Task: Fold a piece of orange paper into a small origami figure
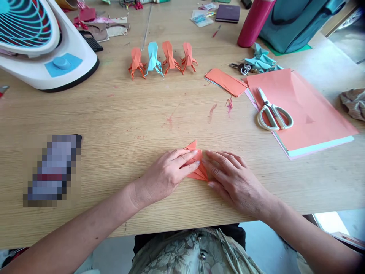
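Observation:
A small piece of folded orange paper (197, 174) lies flat on the wooden table near its front edge. My left hand (168, 170) rests over its left side, fingers stretched out and pressing on it. Part of the paper is hidden beneath those fingers, with one pointed corner showing above them. On the other side, my right hand (232, 179) lies on the table with fingers extended, the fingertips at the paper's right edge. Farther back stands a row of several folded paper figures with thin legs, such as an orange one (169, 55) and a light blue one (153, 57).
White-handled scissors (275, 112) lie on stacked orange sheets (316, 110) at the right. Beside them are folded orange strips (225, 80). A fan (57, 64) stands back left, a blurred phone-like object (53, 169) lies left, and a pink bottle (255, 23) stands back right.

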`<act>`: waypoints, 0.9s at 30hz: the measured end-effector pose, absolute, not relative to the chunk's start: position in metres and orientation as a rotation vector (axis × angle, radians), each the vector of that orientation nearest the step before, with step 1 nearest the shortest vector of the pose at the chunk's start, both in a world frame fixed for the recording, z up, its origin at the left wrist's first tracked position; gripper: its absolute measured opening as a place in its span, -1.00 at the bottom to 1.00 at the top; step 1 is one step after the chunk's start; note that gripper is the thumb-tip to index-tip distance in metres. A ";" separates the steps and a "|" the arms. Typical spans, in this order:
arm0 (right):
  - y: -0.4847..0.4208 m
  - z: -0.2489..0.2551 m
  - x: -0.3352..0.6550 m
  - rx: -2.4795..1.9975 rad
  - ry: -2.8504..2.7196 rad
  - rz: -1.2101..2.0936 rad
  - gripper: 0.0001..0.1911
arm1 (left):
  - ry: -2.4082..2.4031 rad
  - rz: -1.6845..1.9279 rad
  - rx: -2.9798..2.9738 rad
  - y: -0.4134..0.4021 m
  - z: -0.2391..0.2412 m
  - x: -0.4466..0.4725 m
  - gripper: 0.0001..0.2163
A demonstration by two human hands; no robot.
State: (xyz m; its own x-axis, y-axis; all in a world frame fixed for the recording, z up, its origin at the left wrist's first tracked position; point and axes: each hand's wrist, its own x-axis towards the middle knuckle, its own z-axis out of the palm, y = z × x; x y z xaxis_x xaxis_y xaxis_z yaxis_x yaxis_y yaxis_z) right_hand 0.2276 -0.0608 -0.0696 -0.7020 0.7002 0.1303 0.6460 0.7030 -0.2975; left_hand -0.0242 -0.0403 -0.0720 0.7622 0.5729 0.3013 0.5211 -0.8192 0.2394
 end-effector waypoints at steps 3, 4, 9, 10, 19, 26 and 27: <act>-0.064 -0.070 0.234 -0.984 -2.688 0.300 -0.52 | 0.901 0.523 2.848 -0.044 -0.072 -0.024 -0.66; -0.065 -0.071 0.236 -0.955 -2.683 0.284 -0.53 | 0.916 0.521 2.856 -0.045 -0.072 -0.024 -0.66; -0.072 -0.069 0.238 -0.921 -2.611 0.219 -0.64 | 0.928 0.561 2.816 -0.047 -0.071 -0.024 -0.70; -0.072 -0.069 0.236 -0.935 -2.598 0.209 -0.66 | 0.924 0.569 2.806 -0.047 -0.070 -0.024 -0.71; -0.072 -0.072 0.216 -0.885 -2.611 0.221 -0.65 | 0.926 0.563 2.772 -0.048 -0.070 -0.026 -0.80; -0.073 -0.073 0.214 -0.825 -2.582 0.227 -0.72 | 0.812 0.530 2.655 -0.043 -0.066 -0.036 -0.75; -0.073 -0.073 0.214 -0.849 -2.560 0.238 -0.73 | 0.791 0.510 2.644 -0.043 -0.065 -0.037 -0.71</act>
